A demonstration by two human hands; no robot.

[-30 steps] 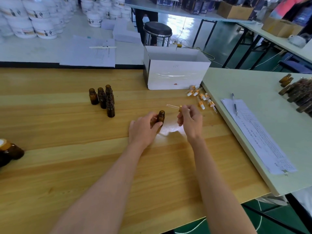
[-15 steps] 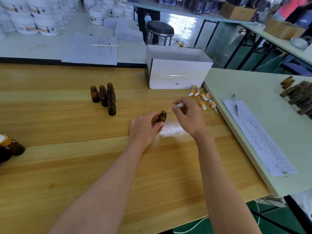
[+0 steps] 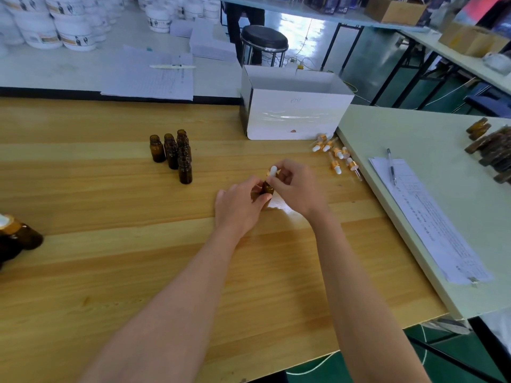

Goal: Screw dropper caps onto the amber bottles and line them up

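My left hand (image 3: pixel 239 204) grips a small amber bottle (image 3: pixel 267 188) standing on the wooden table (image 3: pixel 110 272). My right hand (image 3: pixel 297 186) pinches a dropper cap (image 3: pixel 273 171) with a white bulb, set upright on the bottle's neck. Several open amber bottles (image 3: pixel 177 154) stand in a tight group to the left. Loose dropper caps (image 3: pixel 336 156) with gold collars lie to the right near the table seam.
A white open box (image 3: pixel 293 117) stands behind the hands. A pale green table (image 3: pixel 442 139) on the right carries papers (image 3: pixel 425 214), a pen (image 3: pixel 390 165) and more amber bottles (image 3: pixel 492 150). A capped bottle (image 3: pixel 16 234) lies at the left edge. White tubs (image 3: pixel 55 26) stand on the back table.
My right hand brought the dropper from lying sideways in the air to upright, slid its glass tube into the bottle and lowered the cap onto the neck. My left hand kept holding the bottle.
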